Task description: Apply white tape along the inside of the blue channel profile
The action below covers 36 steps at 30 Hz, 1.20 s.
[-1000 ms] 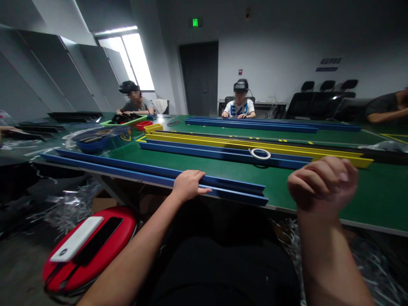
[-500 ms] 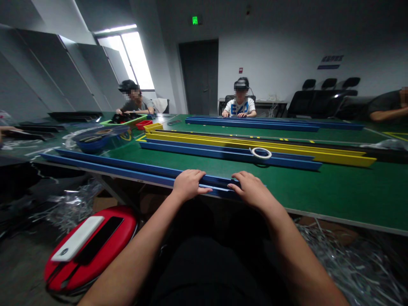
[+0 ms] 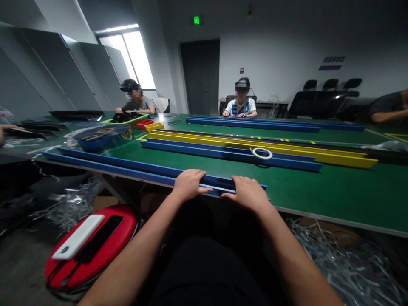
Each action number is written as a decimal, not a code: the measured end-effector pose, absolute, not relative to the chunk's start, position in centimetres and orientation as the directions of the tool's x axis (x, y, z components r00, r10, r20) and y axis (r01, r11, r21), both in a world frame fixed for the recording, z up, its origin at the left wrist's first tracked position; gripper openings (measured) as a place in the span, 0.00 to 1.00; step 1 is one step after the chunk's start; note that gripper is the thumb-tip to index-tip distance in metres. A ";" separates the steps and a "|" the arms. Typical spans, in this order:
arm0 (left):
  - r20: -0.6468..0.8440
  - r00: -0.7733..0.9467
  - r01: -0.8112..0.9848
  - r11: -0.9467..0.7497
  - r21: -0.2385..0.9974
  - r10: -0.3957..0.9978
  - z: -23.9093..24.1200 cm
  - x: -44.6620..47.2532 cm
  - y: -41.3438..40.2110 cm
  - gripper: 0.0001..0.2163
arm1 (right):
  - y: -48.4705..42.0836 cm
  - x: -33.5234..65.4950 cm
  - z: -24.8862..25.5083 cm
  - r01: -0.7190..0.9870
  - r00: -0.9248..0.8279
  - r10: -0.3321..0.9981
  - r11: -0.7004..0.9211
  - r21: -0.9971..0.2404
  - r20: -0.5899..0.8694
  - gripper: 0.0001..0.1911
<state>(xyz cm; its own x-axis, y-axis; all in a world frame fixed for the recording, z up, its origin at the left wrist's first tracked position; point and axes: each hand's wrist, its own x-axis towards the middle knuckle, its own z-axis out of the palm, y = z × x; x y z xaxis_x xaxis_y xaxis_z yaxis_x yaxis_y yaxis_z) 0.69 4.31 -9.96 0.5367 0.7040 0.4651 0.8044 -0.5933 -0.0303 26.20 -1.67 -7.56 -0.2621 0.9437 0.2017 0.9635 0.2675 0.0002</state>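
Observation:
A long blue channel strip (image 3: 127, 169) lies along the near edge of the green table (image 3: 334, 195). My left hand (image 3: 188, 183) rests on the strip, fingers curled over its top edge. My right hand (image 3: 247, 193) lies on the same strip just to the right, fingers bent over it and thumb pointing left. Both hands grip the strip side by side.
Further blue strips (image 3: 229, 154) and a yellow strip (image 3: 270, 148) lie across the table, with a white tape ring (image 3: 261, 153) on one. Coloured bins (image 3: 145, 124) stand at the far left. A red stool with a white device (image 3: 86, 244) stands at my left. Other people sit around the table.
My right hand came down from a raised fist at the right and settled onto the blue strip beside my left hand. My left hand has stayed in place.

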 end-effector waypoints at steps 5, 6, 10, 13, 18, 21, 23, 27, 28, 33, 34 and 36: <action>0.410 0.569 0.789 -0.614 -0.027 0.713 -9.3 0.4 4.5 0.32 | -1.7 26.2 -7.7 0.966 -0.258 0.945 0.254 0.043 0.201 0.35; 0.389 0.586 0.778 -0.627 -0.027 0.711 -9.1 0.3 4.6 0.32 | -1.7 26.2 -7.7 0.966 -0.258 0.945 0.254 0.048 0.203 0.35; 0.298 0.672 0.713 -0.701 -0.013 0.678 -8.2 -0.3 4.7 0.32 | -1.8 26.2 -7.7 0.966 -0.257 0.944 0.251 0.058 0.207 0.36; 0.283 0.697 0.685 -0.729 0.008 0.659 -7.6 -1.4 4.8 0.39 | -1.7 26.1 -7.8 0.968 -0.253 0.944 0.245 0.062 0.210 0.36; 0.256 0.618 0.773 -0.633 -0.025 0.744 -7.4 -5.3 6.2 0.43 | -1.6 26.0 -7.8 0.968 -0.250 0.945 0.244 0.056 0.209 0.36; 0.231 0.567 0.821 -0.564 -0.087 0.790 -8.1 -7.5 7.1 0.37 | -1.6 26.0 -7.8 0.966 -0.257 0.944 0.247 0.071 0.206 0.36; 0.267 0.544 0.838 -0.530 -0.128 0.796 -8.6 -8.0 7.2 0.36 | -1.7 26.0 -7.8 0.963 -0.266 0.939 0.252 0.091 0.218 0.35; 0.377 0.526 0.846 -0.513 -0.143 0.762 -9.7 -7.9 6.7 0.38 | -2.4 26.1 -8.0 0.954 -0.296 0.914 0.271 0.125 0.278 0.33; 0.401 0.526 0.844 -0.518 -0.137 0.750 -9.8 -7.8 6.6 0.38 | -2.6 26.2 -8.1 0.952 -0.305 0.905 0.278 0.131 0.295 0.33; 0.498 0.530 0.824 -0.555 -0.112 0.686 -10.5 -7.3 6.0 0.39 | -3.5 27.1 -8.9 0.945 -0.324 0.873 0.280 0.169 0.365 0.35; 0.514 0.528 0.822 -0.559 -0.109 0.676 -10.6 -7.2 5.9 0.39 | -3.6 27.3 -9.0 0.944 -0.327 0.867 0.280 0.177 0.376 0.35; 0.542 0.519 0.824 -0.556 -0.110 0.661 -10.8 -7.0 5.8 0.39 | -3.7 27.7 -9.2 0.940 -0.338 0.857 0.286 0.186 0.390 0.36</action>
<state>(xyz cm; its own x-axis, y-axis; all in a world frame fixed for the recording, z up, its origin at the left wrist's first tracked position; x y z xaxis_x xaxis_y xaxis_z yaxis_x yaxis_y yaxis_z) -6.98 5.76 -10.81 0.5189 0.6613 0.5417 0.8237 -0.5563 -0.1099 27.67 -3.68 -9.23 -0.3381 0.8566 0.3898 0.9399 0.2864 0.1858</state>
